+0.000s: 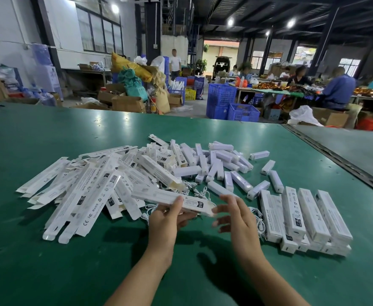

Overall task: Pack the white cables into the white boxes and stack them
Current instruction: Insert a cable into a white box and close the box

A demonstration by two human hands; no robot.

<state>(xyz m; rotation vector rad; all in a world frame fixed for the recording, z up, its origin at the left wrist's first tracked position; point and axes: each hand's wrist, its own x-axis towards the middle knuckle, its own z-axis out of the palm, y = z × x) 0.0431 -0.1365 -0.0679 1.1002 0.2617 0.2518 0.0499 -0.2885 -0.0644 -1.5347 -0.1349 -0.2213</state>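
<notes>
The left hand [170, 217] pinches a long white carton [156, 196] near mid-length, thumb on top and fingers beneath, just below frame centre. The right hand [234, 215] curls at the carton's right end; I cannot tell whether it grips the flap. The thin card is probably light and crushable, so it is best held by its edges. Limp white cables [195, 188] lie just behind, and packed boxes [309, 215] are stacked at lower right.

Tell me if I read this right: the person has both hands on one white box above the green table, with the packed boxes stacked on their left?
Not quite: the head view shows the stacked boxes on the person's right; the left pile is flat unfolded boxes. Otherwise yes: left hand and right hand are on the white box above the green table.
</notes>
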